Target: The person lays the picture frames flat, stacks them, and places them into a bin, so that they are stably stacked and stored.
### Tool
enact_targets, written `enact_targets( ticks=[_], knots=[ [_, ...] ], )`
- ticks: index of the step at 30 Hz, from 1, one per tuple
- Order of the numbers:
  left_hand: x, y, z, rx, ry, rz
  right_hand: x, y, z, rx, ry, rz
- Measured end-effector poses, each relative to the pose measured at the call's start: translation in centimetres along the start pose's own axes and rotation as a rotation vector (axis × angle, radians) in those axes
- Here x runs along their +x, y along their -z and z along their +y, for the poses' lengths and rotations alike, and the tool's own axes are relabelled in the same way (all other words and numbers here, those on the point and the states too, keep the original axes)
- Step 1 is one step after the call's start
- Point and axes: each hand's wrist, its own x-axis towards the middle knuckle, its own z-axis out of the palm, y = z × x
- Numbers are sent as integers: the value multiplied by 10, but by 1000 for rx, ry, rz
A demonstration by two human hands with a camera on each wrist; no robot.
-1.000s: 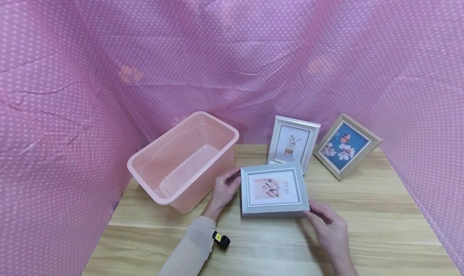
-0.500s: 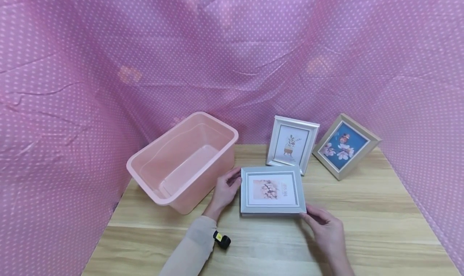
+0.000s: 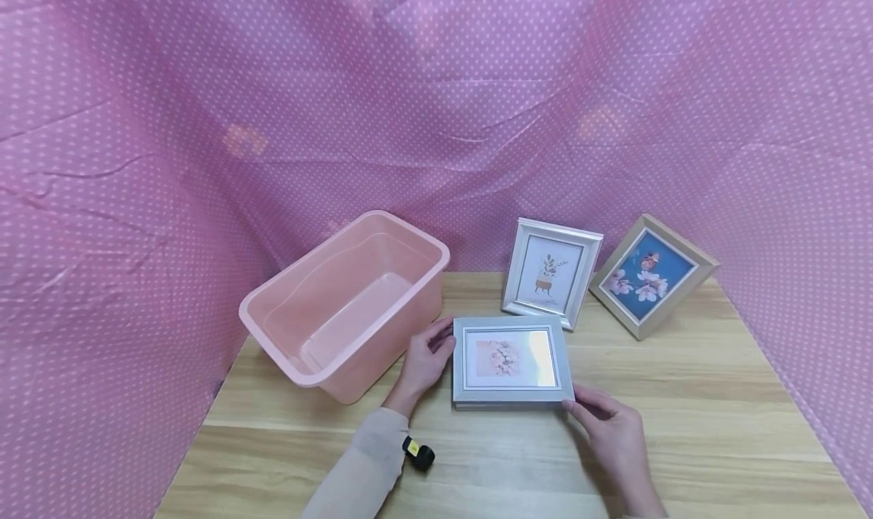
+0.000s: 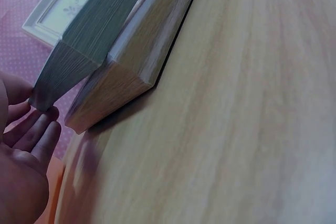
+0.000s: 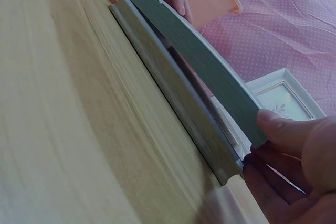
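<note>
Pink bin (image 3: 378, 360) is sitting centre left; left hand (image 3: 424, 361) is pinching left edge of grey frame (image 3: 508, 358), lower centre, tilting above a lower frame (image 5: 176, 90); grey one is probably handling stiff and light (glare suggests a slick, maybe breakable front, so edges are best); white frame (image 3: 551, 273) is standing just behind, blocking rearward; right hand (image 3: 612, 432) is pinching near right corner; tan frame (image 3: 651, 275) is leaning upper right.

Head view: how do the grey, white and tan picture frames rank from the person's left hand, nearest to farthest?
From the left hand:
1. Grey frame, gripped at its left edge.
2. White frame, behind the grey one.
3. Tan frame, at back right.
</note>
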Motion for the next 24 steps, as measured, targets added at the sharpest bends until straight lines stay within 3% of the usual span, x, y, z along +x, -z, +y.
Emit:
enact_targets(
  ticks=[8, 18, 24],
  knots=[
    [-1, -1, -1, 37, 37, -12, 2, 1, 0, -54, -34, -24],
    [-1, -1, -2, 146, -15, -17, 4, 1, 0, -67, -67, -57],
    [1, 1, -5, 182, 4, -35, 5, 1, 0, -54, -51, -47]
  ],
)
